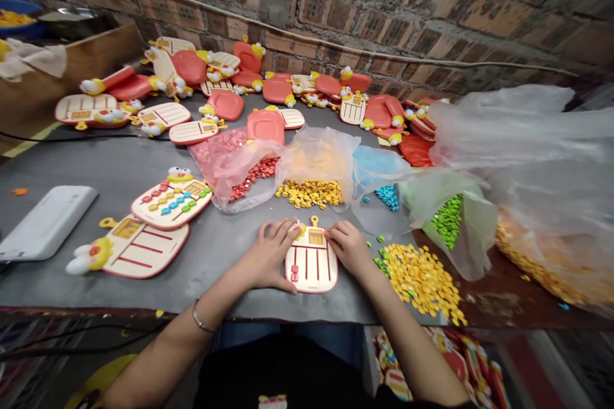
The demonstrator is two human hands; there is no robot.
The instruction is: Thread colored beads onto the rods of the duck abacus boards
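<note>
In front of me lies a cream toy board (322, 268) with a red rim, several upright slots and a yellow loop at its top. Small red beads (294, 273) sit low in its leftmost slot. My left hand (268, 254) grips the board's left side, fingers over the cartoon head at the upper corner and thumb by the lower edge. At the upper right corner, my right hand (349, 248) pinches a small red bead, mostly covered by the fingertips. Loose yellow beads (419, 278) lie right of that hand, with a few green beads (381, 262) alongside.
Bags of red beads (254, 176), yellow beads (311, 193), blue beads (387, 197) and green beads (448, 220) stand behind the board. To the left are a bead-filled board (170, 201), a slotted board (144, 252) and a white power bank (48, 220). Boards (225, 105) line the brick wall.
</note>
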